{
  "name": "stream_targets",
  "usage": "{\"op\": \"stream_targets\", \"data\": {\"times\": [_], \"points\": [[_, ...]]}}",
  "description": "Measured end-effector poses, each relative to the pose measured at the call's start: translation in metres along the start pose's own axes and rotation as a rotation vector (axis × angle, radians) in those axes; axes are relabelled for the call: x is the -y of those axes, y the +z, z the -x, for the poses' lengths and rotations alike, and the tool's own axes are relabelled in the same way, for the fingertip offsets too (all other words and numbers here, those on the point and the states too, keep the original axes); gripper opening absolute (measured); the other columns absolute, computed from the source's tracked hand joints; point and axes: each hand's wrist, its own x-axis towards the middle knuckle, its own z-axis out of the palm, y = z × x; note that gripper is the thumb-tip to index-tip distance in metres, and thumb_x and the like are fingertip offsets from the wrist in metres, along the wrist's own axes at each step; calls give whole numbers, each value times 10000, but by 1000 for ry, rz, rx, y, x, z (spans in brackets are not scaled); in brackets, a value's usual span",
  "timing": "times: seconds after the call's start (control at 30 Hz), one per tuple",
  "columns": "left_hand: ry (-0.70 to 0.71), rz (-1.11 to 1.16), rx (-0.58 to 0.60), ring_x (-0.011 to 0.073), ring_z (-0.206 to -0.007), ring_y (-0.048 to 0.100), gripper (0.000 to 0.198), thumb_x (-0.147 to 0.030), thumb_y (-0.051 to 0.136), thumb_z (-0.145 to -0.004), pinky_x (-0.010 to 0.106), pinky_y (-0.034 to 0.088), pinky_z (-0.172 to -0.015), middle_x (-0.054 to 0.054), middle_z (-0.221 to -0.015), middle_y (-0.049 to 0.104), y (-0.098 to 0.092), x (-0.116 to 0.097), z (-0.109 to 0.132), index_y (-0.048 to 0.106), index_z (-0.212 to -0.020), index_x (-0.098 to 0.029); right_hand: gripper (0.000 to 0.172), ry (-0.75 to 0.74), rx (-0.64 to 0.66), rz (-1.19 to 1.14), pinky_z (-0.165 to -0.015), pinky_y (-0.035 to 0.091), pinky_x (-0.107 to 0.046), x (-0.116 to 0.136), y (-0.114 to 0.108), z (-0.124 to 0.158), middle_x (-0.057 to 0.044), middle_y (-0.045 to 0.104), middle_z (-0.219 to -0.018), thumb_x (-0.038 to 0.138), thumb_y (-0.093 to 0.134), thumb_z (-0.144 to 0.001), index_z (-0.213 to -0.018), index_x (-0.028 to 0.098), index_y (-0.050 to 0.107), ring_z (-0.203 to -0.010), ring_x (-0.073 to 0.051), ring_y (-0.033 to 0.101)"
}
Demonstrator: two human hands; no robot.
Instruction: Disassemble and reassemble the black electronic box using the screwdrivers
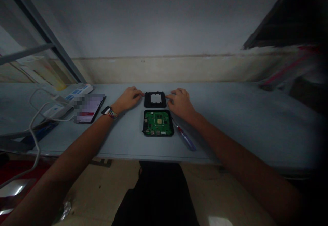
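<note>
A black plastic cover [147,100] with a pale rectangular panel in its middle lies flat on the table. At its left edge are the fingertips of my left hand [128,99], the other fingers curled in. My right hand [181,104] touches the cover's right edge in the same way, so the cover sits between both hands. Just below it is the open black case base [171,135] of a small electronic box, holding a green circuit board [151,124]. A screwdriver [186,140] with a clear bluish handle lies right of the base, its tip toward the case.
Left of my arm lies a phone [88,111] with a white cable [33,130]. Behind it is a white power strip [79,91]. A metal frame post [61,58] rises at the left, and a wall [166,69] bounds the table [230,116] at the back.
</note>
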Motion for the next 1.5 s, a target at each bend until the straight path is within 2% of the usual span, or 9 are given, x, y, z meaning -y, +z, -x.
{"op": "stream_targets", "data": {"times": [0.17, 0.3, 0.6, 0.93, 1.1, 1.23, 1.33, 1.4, 1.5], "points": [[5, 31, -10, 283, -1070, 683, 396, -344, 546, -1040, 473, 532, -1099, 150, -1133, 767, -1, -5, 0, 844, -1220, -155, 436, -49, 16, -3, -1252, 376, -514, 1, 2, 0, -169, 700, -1489, 217, 567, -1018, -1365, 163, 826, -1452, -385, 482], [-5, 56, -19, 286, -1067, 701, 357, -372, 620, -1023, 482, 541, -1101, 150, -1126, 784, 1, -12, 1, 857, -1160, -144, 428, -103, 13, 4, -1287, 341, -528, -1, 7, -1, -175, 707, -1483, 177, 551, -1009, -1324, 132, 837, -1474, -391, 478], [-81, 189, -96, 282, -1000, 714, 266, -351, 722, -954, 496, 580, -1022, 129, -1064, 786, 10, -15, 1, 885, -1081, -182, 396, -177, -75, -35, -1282, 370, -633, -12, 21, -6, -224, 734, -1398, 128, 577, -970, -1242, 116, 864, -1472, -468, 496], [-163, 388, -292, 246, -968, 719, 252, -281, 853, -848, 414, 601, -907, 133, -1099, 782, 26, -12, -5, 827, -1070, -166, 425, -184, -99, -11, -1287, 365, -638, -13, 19, -5, -235, 733, -1426, 175, 604, -977, -1314, 94, 851, -1497, -478, 480], [-262, 627, -245, 227, -902, 768, 352, -244, 864, -863, 404, 625, -902, 110, -996, 827, 23, -18, -7, 789, -1186, -127, 434, -172, -65, -33, -1247, 385, -673, -14, 17, -7, -235, 756, -1376, 207, 605, -983, -1325, 105, 852, -1472, -493, 488], [-335, 880, -196, 187, -714, 751, 380, -198, 847, -877, 343, 636, -721, 92, -881, 825, 20, -23, -7, 764, -1233, -95, 436, -178, -61, -33, -1237, 388, -677, -16, 17, -8, -224, 754, -1375, 216, 606, -979, -1329, 130, 851, -1460, -488, 498], [-387, 993, -163, 164, -608, 718, 501, -155, 857, -856, 333, 638, -642, 79, -862, 814, 16, -27, -5, 728, -1335, -86, 468, -182, -60, -30, -1222, 402, -673, -17, 16, -9, -219, 750, -1376, 223, 610, -978, -1386, 148, 826, -1446, -486, 508], [-395, 1033, -153, 168, -630, 735, 566, -133, 860, -843, 341, 657, -664, 69, -874, 807, 14, -29, -4, 705, -1386, -92, 489, -176, -62, -35, -1217, 408, -665, -17, 15, -9, -215, 755, -1367, 222, 621, -971, -1417, 152, 809, -1435, -480, 518], [-375, 1026, -186, 174, -711, 753, 500, -110, 849, -826, 325, 662, -689, 57, -890, 793, 13, -30, -3, 730, -1312, -107, 550, -165, -92, -77, -1192, 440, -641, -17, 13, -10, -206, 769, -1350, 199, 637, -949, -1482, 153, 768, -1374, -454, 568]]}}
